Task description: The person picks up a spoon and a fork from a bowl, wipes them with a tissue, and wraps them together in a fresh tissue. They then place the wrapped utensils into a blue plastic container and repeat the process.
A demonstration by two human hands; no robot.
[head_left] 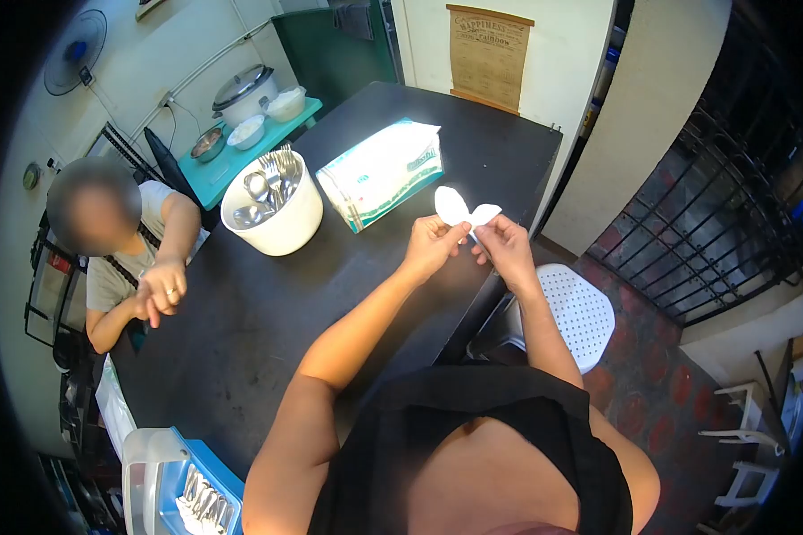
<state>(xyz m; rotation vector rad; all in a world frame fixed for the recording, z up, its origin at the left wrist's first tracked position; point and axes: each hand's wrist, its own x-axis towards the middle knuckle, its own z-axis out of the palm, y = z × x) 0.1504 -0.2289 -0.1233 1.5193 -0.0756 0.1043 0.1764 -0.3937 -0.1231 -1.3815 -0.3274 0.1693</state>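
Note:
A white tissue (452,205) is pinched between my two hands over the right part of the dark table (241,348), its two ends fanning upward. My left hand (434,242) grips it on the left side, and my right hand (506,247) on the right, fingertips close together. Just left of them lies a green and white tissue pack (382,175). Beyond that pack stands a white tub (281,228) holding metal spoons and forks (272,185).
Another person (134,241) is at the table's left side, hands raised near its edge. A blue bin (174,464) with wrapped cutlery sits lower left. A turquoise shelf (207,183) carries bowls and a rice cooker (245,96). A white stool (573,312) stands at right.

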